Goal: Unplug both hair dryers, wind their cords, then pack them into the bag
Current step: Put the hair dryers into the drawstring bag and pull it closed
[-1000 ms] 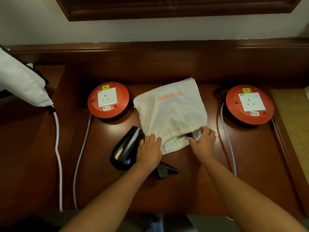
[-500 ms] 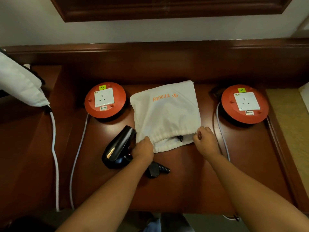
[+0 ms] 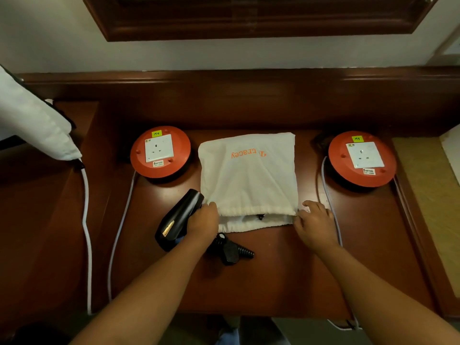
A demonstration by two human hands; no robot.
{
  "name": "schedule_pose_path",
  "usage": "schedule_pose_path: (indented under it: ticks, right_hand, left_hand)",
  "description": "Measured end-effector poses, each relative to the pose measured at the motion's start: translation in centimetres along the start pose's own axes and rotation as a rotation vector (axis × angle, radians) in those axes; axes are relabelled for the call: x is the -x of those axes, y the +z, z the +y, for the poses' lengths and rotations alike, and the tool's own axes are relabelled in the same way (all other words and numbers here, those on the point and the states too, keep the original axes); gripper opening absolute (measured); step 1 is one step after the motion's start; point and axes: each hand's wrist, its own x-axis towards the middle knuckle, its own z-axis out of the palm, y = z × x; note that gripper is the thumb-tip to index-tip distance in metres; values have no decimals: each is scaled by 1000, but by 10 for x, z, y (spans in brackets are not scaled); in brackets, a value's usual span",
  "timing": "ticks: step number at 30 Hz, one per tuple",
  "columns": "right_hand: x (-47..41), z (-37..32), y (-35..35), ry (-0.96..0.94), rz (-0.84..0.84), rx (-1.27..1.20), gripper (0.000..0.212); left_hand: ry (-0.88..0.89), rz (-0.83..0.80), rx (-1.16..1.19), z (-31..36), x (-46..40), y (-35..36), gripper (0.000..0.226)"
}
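Left hand (image 3: 202, 224) and right hand (image 3: 315, 224) are pinching the white bag (image 3: 249, 175) mouth's corners; left fingertips are hiding behind cloth, beside the black dryer (image 3: 178, 217).

A dark reddish wooden desk (image 3: 273, 282) carries all items. A white drawstring bag (image 3: 249, 175) is laid flat at its centre, flanked by two red extension reels (image 3: 160, 151) (image 3: 362, 158). A black hair dryer (image 3: 178, 220) and a black plug (image 3: 230, 251) are positioned near the bag's front edge. White cables (image 3: 119, 232) are routed over the front edge.
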Motion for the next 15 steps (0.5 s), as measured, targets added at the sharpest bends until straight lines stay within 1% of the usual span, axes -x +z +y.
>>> schedule_pose_path:
  ticks: [2,3,5,6,7,8,10,11,13,15]
  right_hand:
    - [5,-12,-5,31,38,-34,13]
    - [9,-21,-6,32,45,-57,20]
    - [22,-44,-8,-21,18,-117,31]
    - [29,-59,-8,-78,-22,-155,33]
    - [36,-74,-8,-140,-102,-198,33]
    - [42,-89,-7,-192,-221,-242,35]
    - [49,-114,-4,-241,-470,-304,47]
    - [50,-123,-2,-249,-558,-314,55]
    - [50,-136,4,-227,-647,-326,70]
    - [50,-144,11,-165,-700,-381,80]
  left_hand:
    - [32,119,115,-7,2,-6,18]
    - [58,185,192,-12,4,-9,17]
    - [110,293,319,-26,9,-15,15]
    - [131,330,345,-33,10,-17,15]
    - [145,352,348,-42,12,-19,14]
    - [150,364,341,-50,13,-19,13]
    - [135,366,325,-63,16,-18,12]
    - [126,362,324,-68,18,-16,12]
    - [99,358,343,-74,22,-14,13]
    - [56,346,388,-80,26,-11,17]
